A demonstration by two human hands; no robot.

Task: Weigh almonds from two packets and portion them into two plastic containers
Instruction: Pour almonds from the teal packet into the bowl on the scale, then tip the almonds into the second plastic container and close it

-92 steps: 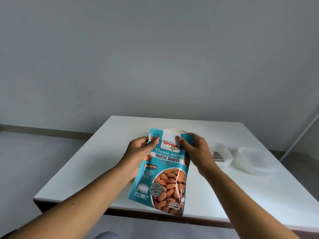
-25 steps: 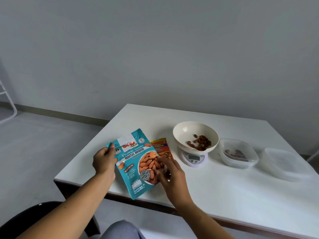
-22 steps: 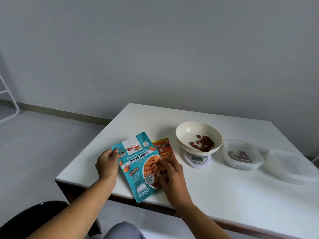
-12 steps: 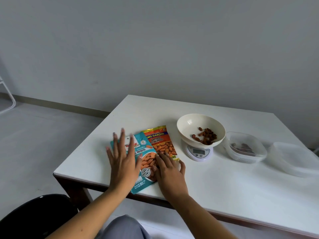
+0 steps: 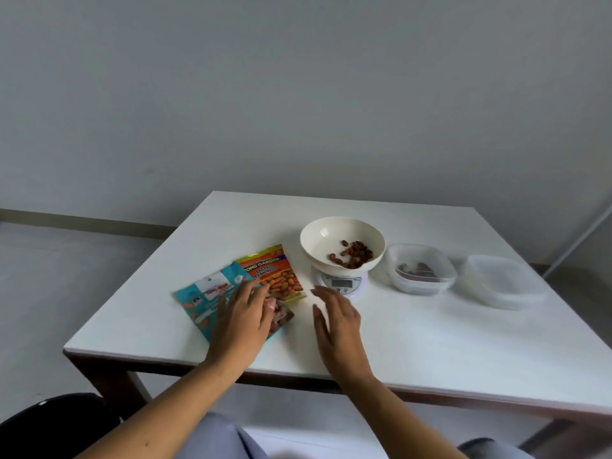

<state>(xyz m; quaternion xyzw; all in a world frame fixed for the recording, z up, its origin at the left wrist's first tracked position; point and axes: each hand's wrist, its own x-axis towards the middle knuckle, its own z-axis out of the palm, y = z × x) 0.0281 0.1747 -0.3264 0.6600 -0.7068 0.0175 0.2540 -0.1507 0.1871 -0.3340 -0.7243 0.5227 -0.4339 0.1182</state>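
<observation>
With the left hand (image 5: 240,321) flat on the teal packet (image 5: 212,298), the right hand (image 5: 336,318), open and empty, is best sent to the bowl (image 5: 342,244) just beyond it.

A plain, sparsely furnished room is shown, with nothing that fixes it as a home or a workplace. A bare grey wall (image 5: 298,94), a skirting strip (image 5: 82,221) and a smooth grey floor (image 5: 49,276) are seen. A white table (image 5: 430,342) on dark legs carries a small kitchen scale (image 5: 342,283), which suggests simple food preparation.
</observation>
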